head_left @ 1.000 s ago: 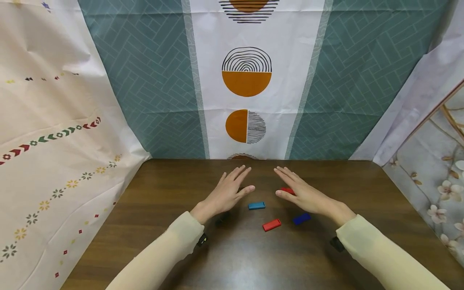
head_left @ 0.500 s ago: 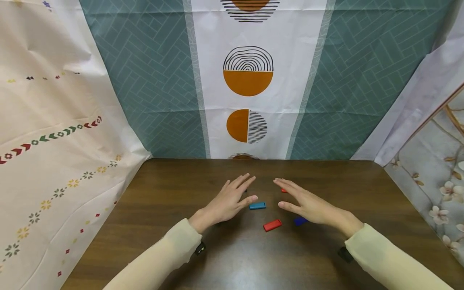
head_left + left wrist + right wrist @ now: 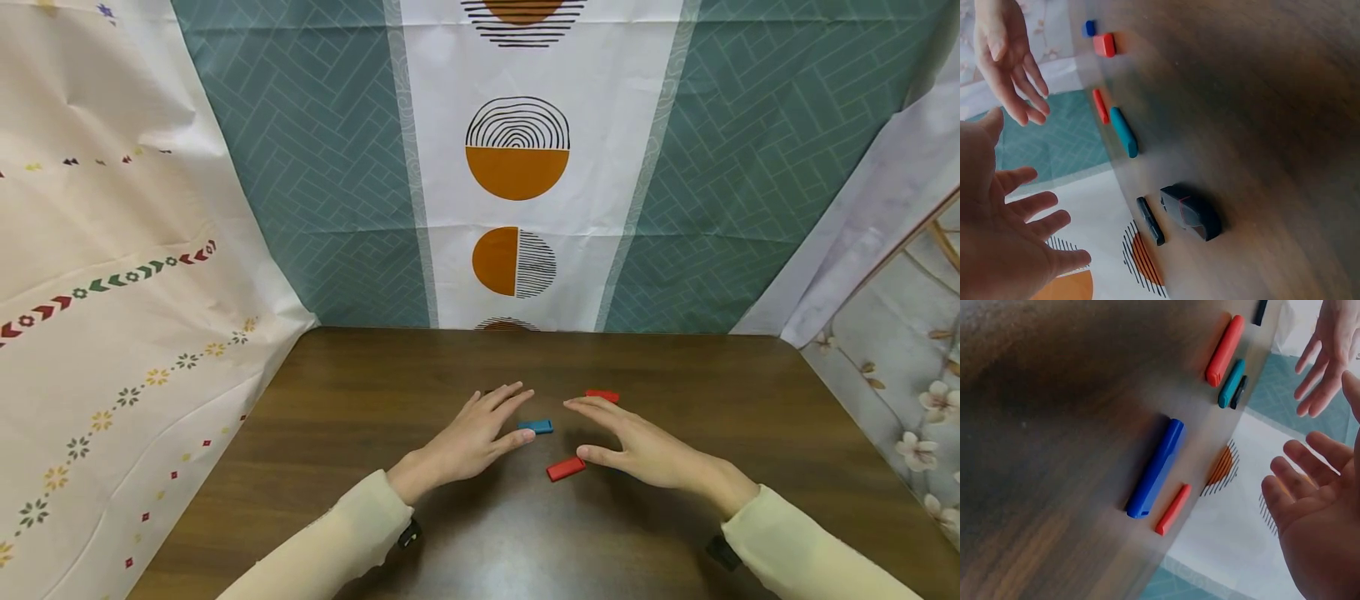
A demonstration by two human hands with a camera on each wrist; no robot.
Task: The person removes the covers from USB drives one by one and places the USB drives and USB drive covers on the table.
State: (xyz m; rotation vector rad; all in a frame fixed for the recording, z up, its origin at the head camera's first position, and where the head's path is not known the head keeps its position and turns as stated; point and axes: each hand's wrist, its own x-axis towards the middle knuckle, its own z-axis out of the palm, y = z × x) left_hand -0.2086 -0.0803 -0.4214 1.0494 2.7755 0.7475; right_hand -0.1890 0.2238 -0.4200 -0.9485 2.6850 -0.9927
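- Left hand and right hand have come lower in the head view; fingers relaxed, apart.
- Smooth oblong teal block between them; near red block by the right thumb, far red block farther back; long dark blue block in the right wrist view.
- Glossy wood-grain tabletop; creased teal-and-white cloth hanging behind.

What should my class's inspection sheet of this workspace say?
Surface: brown wood-grain table.
Job's things: oblong plastic-looking teal block, near red block, far red block, dark blue block, slim black stick; chunky black object (identity unclear).
Clutter: nothing seen.
Hands: left hand and right hand above the table, holding nothing.
Cables: nothing seen.
Surroundings: teal and white patterned fabric behind, cream patterned cloth left, pale flowered cloth right.
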